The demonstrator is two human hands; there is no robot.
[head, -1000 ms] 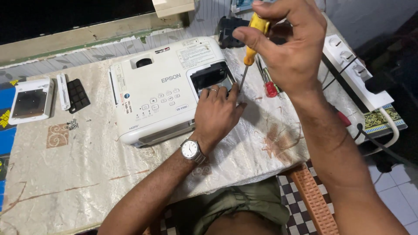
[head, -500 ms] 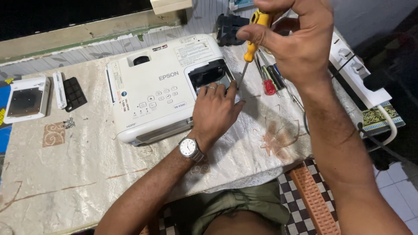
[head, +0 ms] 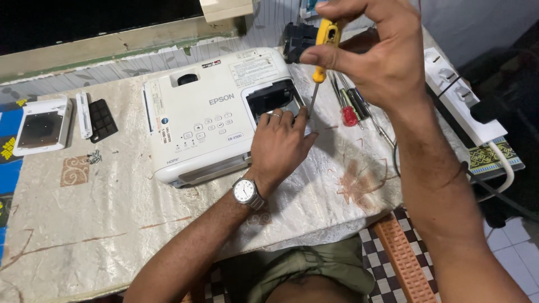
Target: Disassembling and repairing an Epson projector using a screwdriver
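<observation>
A white projector [head: 196,118] lies on the cloth-covered table [head: 112,224], with an open dark compartment [head: 272,95] at its right end. My left hand [head: 281,143], a wristwatch on its wrist, rests on the projector's right edge with fingertips at the compartment. My right hand [head: 373,53] grips a yellow-handled screwdriver [head: 323,50] upright, its tip pointing down at the compartment's right edge.
Several other screwdrivers [head: 351,106] lie right of the projector. A black part [head: 297,39] sits behind it. At the left lie a white cover [head: 42,124], a black grille piece [head: 103,119] and small screws [head: 94,157]. A white power strip [head: 460,95] is at the right edge.
My right hand has shifted slightly with the screwdriver, keeping its tip at the compartment. My left hand stays on the projector's edge.
</observation>
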